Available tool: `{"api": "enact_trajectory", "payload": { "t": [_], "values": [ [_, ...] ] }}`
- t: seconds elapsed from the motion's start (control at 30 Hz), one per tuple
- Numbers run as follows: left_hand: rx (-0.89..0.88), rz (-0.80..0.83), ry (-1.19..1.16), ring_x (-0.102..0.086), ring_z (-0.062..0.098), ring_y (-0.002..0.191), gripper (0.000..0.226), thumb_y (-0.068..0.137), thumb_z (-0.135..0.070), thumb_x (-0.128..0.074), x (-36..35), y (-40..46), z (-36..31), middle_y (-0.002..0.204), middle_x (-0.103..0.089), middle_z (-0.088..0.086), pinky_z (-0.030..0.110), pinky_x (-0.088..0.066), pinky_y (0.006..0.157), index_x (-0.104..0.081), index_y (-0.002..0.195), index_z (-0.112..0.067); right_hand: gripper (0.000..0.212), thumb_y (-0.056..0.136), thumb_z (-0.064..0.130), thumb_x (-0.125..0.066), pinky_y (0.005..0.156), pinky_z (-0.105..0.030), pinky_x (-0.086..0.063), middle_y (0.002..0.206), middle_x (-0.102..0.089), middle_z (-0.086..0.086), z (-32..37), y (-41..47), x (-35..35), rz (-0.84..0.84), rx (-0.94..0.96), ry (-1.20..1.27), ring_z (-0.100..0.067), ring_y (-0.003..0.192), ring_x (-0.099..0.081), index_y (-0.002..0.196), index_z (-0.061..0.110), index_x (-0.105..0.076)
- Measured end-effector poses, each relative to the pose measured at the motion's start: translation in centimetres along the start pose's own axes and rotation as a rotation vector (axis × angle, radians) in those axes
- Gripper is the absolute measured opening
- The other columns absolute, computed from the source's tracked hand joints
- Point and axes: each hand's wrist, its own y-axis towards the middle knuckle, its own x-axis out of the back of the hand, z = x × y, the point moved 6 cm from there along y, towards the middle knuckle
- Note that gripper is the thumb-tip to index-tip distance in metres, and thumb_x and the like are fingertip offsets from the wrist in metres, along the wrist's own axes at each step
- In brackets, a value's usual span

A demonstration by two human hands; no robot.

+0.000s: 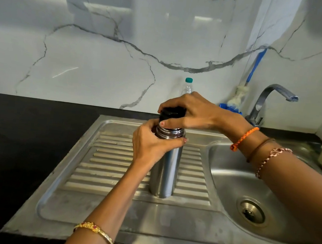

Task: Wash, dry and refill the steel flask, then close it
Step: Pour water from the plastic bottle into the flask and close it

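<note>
Flask [164, 170] upright on drainboard [112, 156] beside sink [230, 176], left hand [149, 142] curled round neck as brace, right hand [193, 111] clasping cap [172, 113], apparently for twisting.

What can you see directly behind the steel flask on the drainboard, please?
Behind the steel flask, a clear plastic bottle with a teal cap stands by the wall. Only its neck and cap show; the right hand on the black lid covers the rest.
</note>
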Motion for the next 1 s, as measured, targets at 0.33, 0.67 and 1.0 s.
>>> {"api": "enact_trajectory", "payload": {
  "t": [0.33, 0.67, 1.0],
  "values": [
    [-0.020, 0.041, -0.075, -0.060, -0.004, 0.076, 0.048, 0.050, -0.026, -0.090, -0.4, -0.4, 0.4, 0.080, -0.064, -0.015, 0.003, -0.046, 0.060, -0.061, 0.088, -0.026, 0.054, 0.084, 0.058, -0.050, 0.068, -0.029, -0.036, 0.094, -0.057, -0.009, 1.2, 1.1, 0.0, -0.040, -0.357, -0.546, -0.022, 0.080, -0.047, 0.102, 0.008, -0.056],
    [0.065, 0.270, -0.112, -0.066, 0.011, 0.086, 0.054, 0.048, -0.020, -0.090, 0.0, 0.6, 1.0, 0.090, -0.071, -0.003, 0.026, -0.053, 0.076, -0.066, 0.096, -0.017, 0.055, 0.089, 0.062, -0.033, 0.066, -0.032, -0.036, 0.084, -0.060, -0.007, 0.8, -0.9, 0.6, 0.129, -0.012, -0.461, -0.027, 0.078, -0.054, 0.115, 0.015, -0.046],
    [0.038, 0.121, -0.182, -0.068, 0.006, 0.077, 0.052, 0.032, -0.042, -0.085, -0.4, 0.0, 1.4, 0.079, -0.071, -0.008, 0.029, -0.056, 0.073, -0.065, 0.078, -0.028, 0.047, 0.077, 0.063, -0.036, 0.056, -0.031, -0.029, 0.061, -0.043, -0.001, 0.4, -0.3, -0.1, -0.060, -0.174, -0.320, -0.026, 0.068, -0.044, 0.088, 0.018, -0.038]
  ]
}}
